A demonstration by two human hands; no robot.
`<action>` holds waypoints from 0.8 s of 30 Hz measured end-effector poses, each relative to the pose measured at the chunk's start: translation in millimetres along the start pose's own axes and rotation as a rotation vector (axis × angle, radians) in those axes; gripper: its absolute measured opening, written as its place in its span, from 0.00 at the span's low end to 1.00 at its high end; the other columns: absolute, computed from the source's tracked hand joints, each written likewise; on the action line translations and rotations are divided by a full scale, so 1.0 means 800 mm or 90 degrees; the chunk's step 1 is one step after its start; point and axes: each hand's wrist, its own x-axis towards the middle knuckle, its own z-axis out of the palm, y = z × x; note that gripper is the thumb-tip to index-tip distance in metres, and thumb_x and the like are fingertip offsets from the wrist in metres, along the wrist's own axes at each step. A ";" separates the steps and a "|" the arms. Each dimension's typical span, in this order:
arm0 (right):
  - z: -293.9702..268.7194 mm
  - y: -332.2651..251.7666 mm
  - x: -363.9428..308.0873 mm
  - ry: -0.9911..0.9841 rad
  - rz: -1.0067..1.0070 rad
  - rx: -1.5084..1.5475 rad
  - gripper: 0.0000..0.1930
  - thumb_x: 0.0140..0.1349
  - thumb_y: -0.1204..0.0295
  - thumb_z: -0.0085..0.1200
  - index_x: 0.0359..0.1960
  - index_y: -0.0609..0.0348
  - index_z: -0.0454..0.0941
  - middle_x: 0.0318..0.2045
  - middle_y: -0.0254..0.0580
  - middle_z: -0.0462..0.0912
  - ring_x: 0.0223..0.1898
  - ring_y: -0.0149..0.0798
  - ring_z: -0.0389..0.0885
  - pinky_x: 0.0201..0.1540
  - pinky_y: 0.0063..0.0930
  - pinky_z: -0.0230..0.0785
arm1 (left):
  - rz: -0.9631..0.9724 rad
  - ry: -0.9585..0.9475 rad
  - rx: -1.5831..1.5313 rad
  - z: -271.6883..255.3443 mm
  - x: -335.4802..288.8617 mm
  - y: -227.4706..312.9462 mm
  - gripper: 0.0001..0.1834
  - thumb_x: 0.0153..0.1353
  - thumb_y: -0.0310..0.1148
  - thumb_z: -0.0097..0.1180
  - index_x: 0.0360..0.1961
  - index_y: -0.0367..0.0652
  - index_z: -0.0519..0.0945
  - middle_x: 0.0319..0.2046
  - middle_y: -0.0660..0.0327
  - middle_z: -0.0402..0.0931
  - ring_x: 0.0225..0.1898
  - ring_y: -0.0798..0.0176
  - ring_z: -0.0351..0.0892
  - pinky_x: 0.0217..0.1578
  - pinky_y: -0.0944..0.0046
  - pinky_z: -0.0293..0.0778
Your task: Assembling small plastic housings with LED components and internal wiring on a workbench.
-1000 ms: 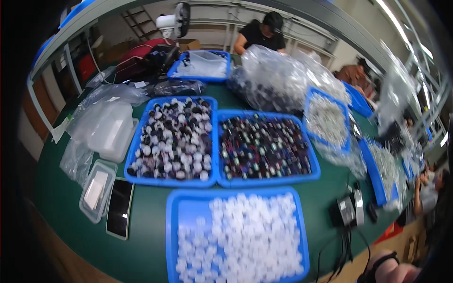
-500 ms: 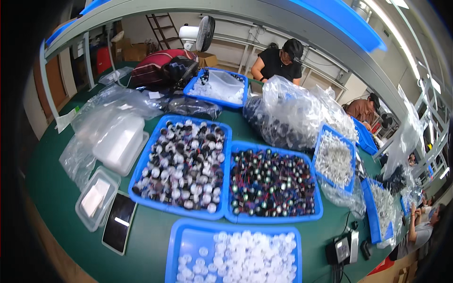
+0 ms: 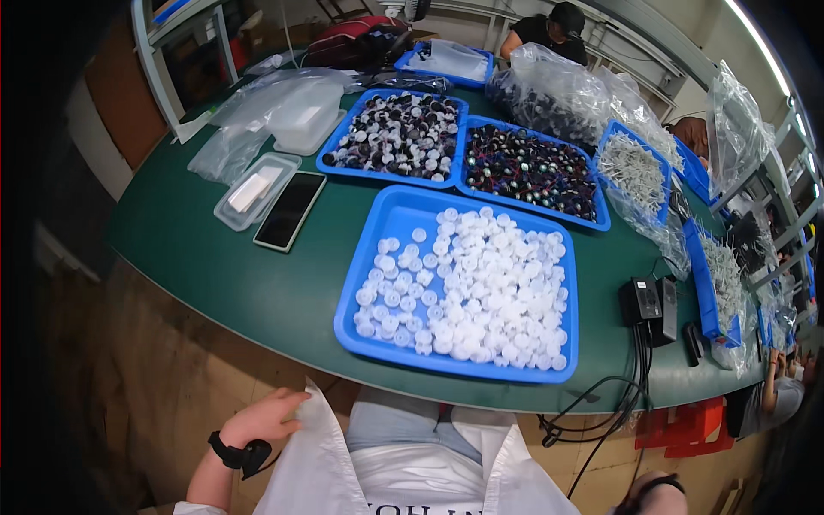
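My left hand is below the table's near edge, in front of my body at the left. Its fingers are closed at the raised edge of my open white jacket, and the fabric is drawn to a point there. A black band with a cord circles that wrist. My right hand shows only in part at the lower right, beside the jacket, smeared and with its fingers hidden. Nearest on the table stands a blue tray with many small white translucent round plastic parts, heaped thicker on the right.
Behind stand blue trays of black-and-white wired parts and dark wired parts. A phone and clear plastic box lie left. Black adapters with hanging cables stand right. Across the table sits a co-worker.
The view has tilted down, so the trays sit higher and the whole near tray shows. Both my hands and the white jacket have come into view.
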 end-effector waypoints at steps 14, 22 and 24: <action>0.022 0.260 0.213 0.118 0.402 -0.588 0.09 0.50 0.76 0.47 0.34 0.63 0.75 0.30 0.49 0.78 0.31 0.48 0.77 0.34 0.38 0.69 | -0.154 0.031 -0.262 0.127 0.175 -0.122 0.21 0.56 0.38 0.50 0.49 0.40 0.71 0.39 0.57 0.75 0.37 0.57 0.73 0.39 0.61 0.69; -0.019 0.207 0.234 0.178 0.299 -0.546 0.08 0.53 0.77 0.46 0.34 0.62 0.75 0.31 0.50 0.77 0.32 0.50 0.75 0.37 0.40 0.68 | 0.256 0.324 -0.047 0.112 0.210 -0.148 0.19 0.54 0.29 0.46 0.48 0.35 0.70 0.41 0.57 0.75 0.39 0.59 0.71 0.42 0.59 0.67; -0.035 0.190 0.203 0.171 0.288 -0.556 0.08 0.53 0.77 0.45 0.34 0.61 0.75 0.31 0.49 0.77 0.32 0.50 0.75 0.38 0.40 0.68 | 0.180 0.291 -0.101 0.036 0.161 -0.101 0.15 0.52 0.23 0.46 0.43 0.33 0.72 0.39 0.57 0.76 0.36 0.58 0.72 0.39 0.60 0.69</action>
